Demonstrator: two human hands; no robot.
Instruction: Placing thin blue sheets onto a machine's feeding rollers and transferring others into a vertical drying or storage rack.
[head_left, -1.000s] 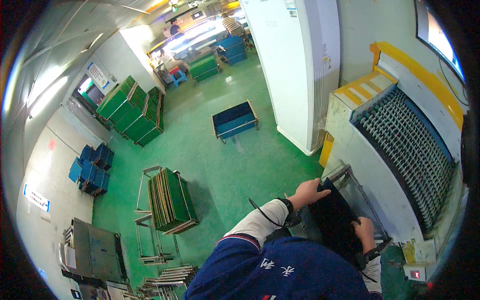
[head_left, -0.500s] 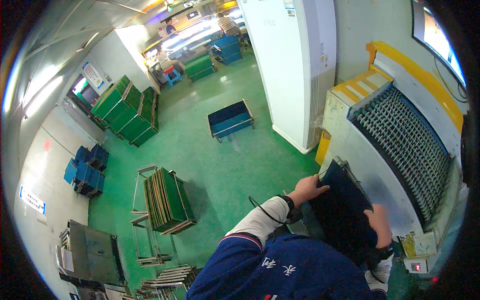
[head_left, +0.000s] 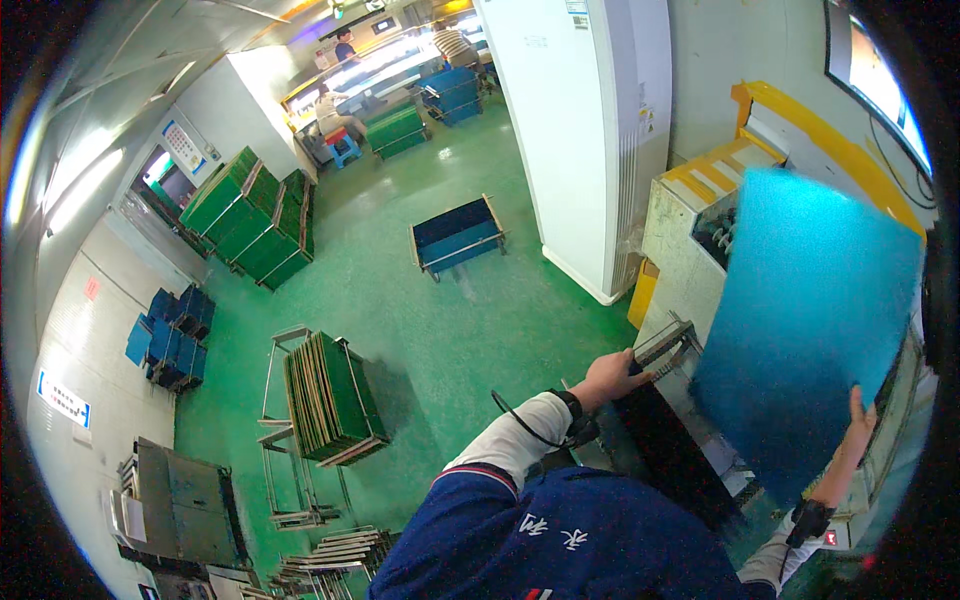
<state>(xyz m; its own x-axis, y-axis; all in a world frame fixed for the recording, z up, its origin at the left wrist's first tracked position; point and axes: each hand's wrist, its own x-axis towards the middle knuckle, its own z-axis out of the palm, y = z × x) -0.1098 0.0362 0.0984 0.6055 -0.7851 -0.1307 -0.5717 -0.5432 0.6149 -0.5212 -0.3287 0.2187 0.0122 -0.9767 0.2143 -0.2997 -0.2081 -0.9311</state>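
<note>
My right hand (head_left: 852, 445) grips the lower right edge of a large, thin blue panel (head_left: 810, 310). The panel is raised and tilted in front of the roller machine (head_left: 668, 235), hiding most of its rollers. Closer to my body, a dark stack of panels (head_left: 675, 450) stands in a metal rack (head_left: 678, 342). At the upper left corner of that stack is my left hand (head_left: 608, 378), its fingers closed around the edge there; exactly what they pinch is partly hidden.
A tall white cabinet (head_left: 570, 150) stands beyond the machine. On the green floor are a rack of green panels (head_left: 345, 395), a blue-panel rack (head_left: 460, 243) and stacked green panels (head_left: 250, 220). Several people sit or stand at a lit bench (head_left: 375, 75) far off.
My right hand has lifted a blue panel off the dark stack and moved it right and up, before the rollers. My left hand has stayed at the stack's corner.
</note>
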